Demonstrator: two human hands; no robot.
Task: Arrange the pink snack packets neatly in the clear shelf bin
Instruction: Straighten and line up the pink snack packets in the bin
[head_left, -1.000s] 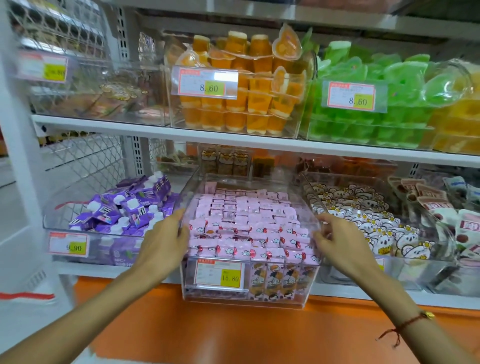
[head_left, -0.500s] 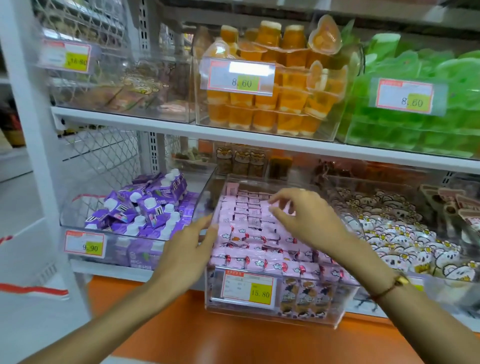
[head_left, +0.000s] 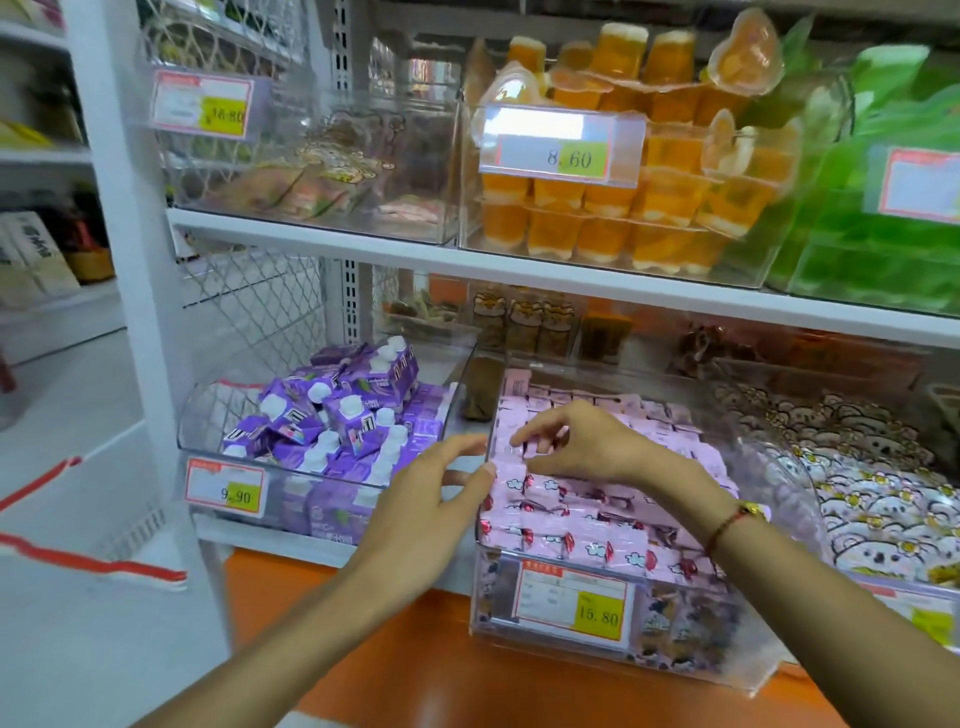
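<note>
white shop shelving (head_left: 519, 270) fills the head view, two boards stacked with clear bins, an orange panel (head_left: 415, 649) running below the lower board. on the lower board, at the middle, sits the clear shelf bin (head_left: 613, 670), its front jutting out past the shelf edge, a price tag (head_left: 574, 603) reading 15.80 clipped to its front wall. the pink snack packets (head_left: 587, 540) lie inside it in rows, filling it from front to back, with a few darker packets showing through the lower front wall.

the right hand (head_left: 587, 441) is over the left part of the bin, fingers bent and pinching at a pink packet near the left wall; a red cord bracelet (head_left: 730, 525) sits on that wrist. the left hand (head_left: 426, 509) is at the bin's left front corner, fingers relaxed and fairly straight, the thumb tip touching the outer wall beside the packets; it holds nothing.

just left of the clear bin is a bin of purple pouches (head_left: 337, 421) with white caps, tagged 9.90. to the right is a bin of white cartoon-print packets (head_left: 872, 483). on the upper board, orange jelly cups (head_left: 623, 208) stand stacked behind a tag reading 8.60, with green packets (head_left: 883, 234) to their right and a nearly bare clear bin (head_left: 311, 171) to their left.
</note>
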